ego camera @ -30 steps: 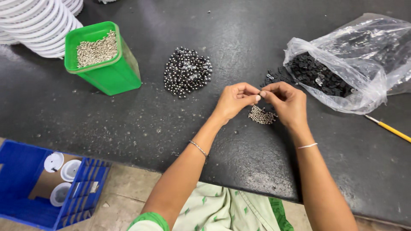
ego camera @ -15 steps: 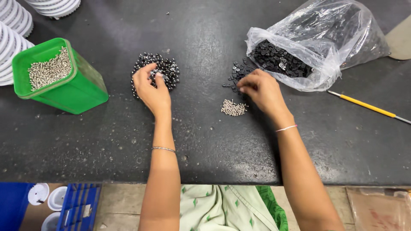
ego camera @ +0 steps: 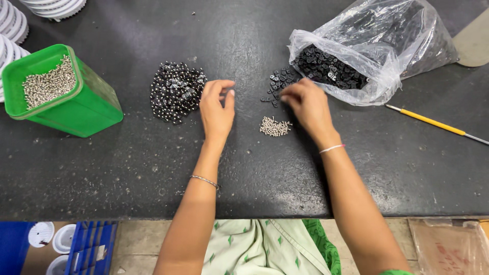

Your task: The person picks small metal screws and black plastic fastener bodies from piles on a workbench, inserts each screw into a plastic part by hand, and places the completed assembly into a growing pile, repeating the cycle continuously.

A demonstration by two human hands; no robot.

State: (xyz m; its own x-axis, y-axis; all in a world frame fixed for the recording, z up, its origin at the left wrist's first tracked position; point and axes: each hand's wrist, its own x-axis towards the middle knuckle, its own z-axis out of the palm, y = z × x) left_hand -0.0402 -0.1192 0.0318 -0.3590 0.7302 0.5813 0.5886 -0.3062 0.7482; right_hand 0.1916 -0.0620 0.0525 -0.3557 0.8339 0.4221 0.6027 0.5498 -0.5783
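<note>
My left hand (ego camera: 216, 109) hovers just right of a pile of dark pieces with silver heads (ego camera: 175, 91), its thumb and fingers apart and nothing visible between them. My right hand (ego camera: 307, 102) is blurred and rests with fingers curled down at the loose black parts (ego camera: 279, 84) spilled from the mouth of a clear plastic bag (ego camera: 387, 56). What its fingertips hold is hidden. A small heap of silver screws (ego camera: 275, 126) lies on the dark tabletop (ego camera: 153, 163) between my two hands.
A green tub (ego camera: 86, 109) of silver screws stands at the left. White round parts (ego camera: 10, 35) are stacked at the far left corner. A yellow-handled tool (ego camera: 428, 121) lies at the right. A blue crate (ego camera: 89, 247) sits below the table edge.
A second ago both hands met above the screw heap. My left hand then went to the dark pile and has drawn back from it; my right hand stays at the black parts.
</note>
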